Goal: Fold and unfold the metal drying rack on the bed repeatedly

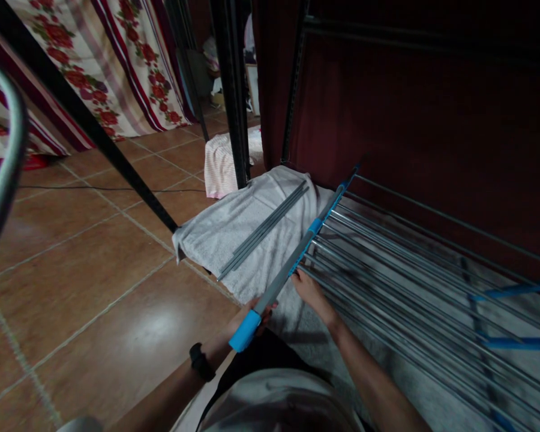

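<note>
A grey tube [279,277] with light blue sleeves runs diagonally in front of me, its near end tilted toward my lap. My left hand [260,311] is closed around the tube from below, close to its blue end sleeve [245,331]. Beside it, my right hand [306,285] pinches the near end of a blue strip [293,268] along the tube's right side. Several thin metal rods [378,282] reach rightward from that side like a rack. My right fingertips are partly hidden.
Several loose grey rods [265,231] lie on a grey towel [207,237] over the tiled floor [103,288]. Dark metal posts [236,120] stand ahead, with a dark red panel [387,108] behind the rods. Blue legs [519,343] show at right, a floral curtain [90,78] at left.
</note>
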The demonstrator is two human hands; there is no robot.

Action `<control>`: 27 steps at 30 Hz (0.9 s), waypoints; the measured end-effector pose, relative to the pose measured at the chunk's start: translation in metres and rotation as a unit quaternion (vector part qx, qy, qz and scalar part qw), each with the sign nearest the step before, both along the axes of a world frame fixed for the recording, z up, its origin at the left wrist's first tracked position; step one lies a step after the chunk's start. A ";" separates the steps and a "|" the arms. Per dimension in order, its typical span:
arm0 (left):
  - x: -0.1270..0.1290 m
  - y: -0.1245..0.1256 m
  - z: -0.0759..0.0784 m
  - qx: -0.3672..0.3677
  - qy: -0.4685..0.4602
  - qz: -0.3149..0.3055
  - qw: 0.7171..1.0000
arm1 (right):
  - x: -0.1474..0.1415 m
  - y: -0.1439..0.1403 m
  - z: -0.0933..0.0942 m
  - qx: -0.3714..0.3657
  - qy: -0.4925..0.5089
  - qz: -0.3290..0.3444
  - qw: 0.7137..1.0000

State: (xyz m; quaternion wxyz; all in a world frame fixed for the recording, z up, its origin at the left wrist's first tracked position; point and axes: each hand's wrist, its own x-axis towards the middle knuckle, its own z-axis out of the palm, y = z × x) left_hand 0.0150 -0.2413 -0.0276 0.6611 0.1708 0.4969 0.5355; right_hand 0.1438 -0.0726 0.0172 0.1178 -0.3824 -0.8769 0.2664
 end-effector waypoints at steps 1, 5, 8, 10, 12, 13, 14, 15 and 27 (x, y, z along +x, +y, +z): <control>0.000 0.000 -0.001 -0.006 -0.005 -0.002 1.000 | 0.000 0.000 0.000 0.001 0.002 0.000 1.000; -0.002 0.001 0.000 -0.012 -0.018 -0.023 1.000 | 0.001 -0.001 0.001 -0.004 0.004 -0.005 1.000; -0.002 0.000 0.003 -0.007 -0.031 -0.021 0.999 | 0.001 -0.001 0.000 -0.016 0.001 -0.006 1.000; -0.002 -0.001 0.007 -0.012 -0.035 -0.007 0.999 | 0.001 0.000 -0.001 -0.025 -0.001 -0.010 1.000; -0.002 -0.001 0.011 -0.019 -0.037 0.000 0.999 | 0.001 0.000 -0.002 -0.028 0.000 -0.013 1.000; -0.002 -0.002 0.013 -0.022 -0.036 0.000 0.999 | 0.001 0.000 -0.002 -0.028 0.001 -0.013 1.000; -0.002 -0.001 0.015 -0.024 -0.036 -0.004 0.999 | 0.001 0.000 -0.002 -0.027 0.002 -0.012 1.000; -0.003 -0.001 0.015 -0.025 -0.036 -0.007 0.999 | 0.001 0.000 -0.002 -0.025 0.004 -0.009 1.000; 0.001 -0.003 0.014 -0.025 -0.055 0.026 0.998 | 0.001 -0.002 -0.007 0.006 0.014 -0.028 0.999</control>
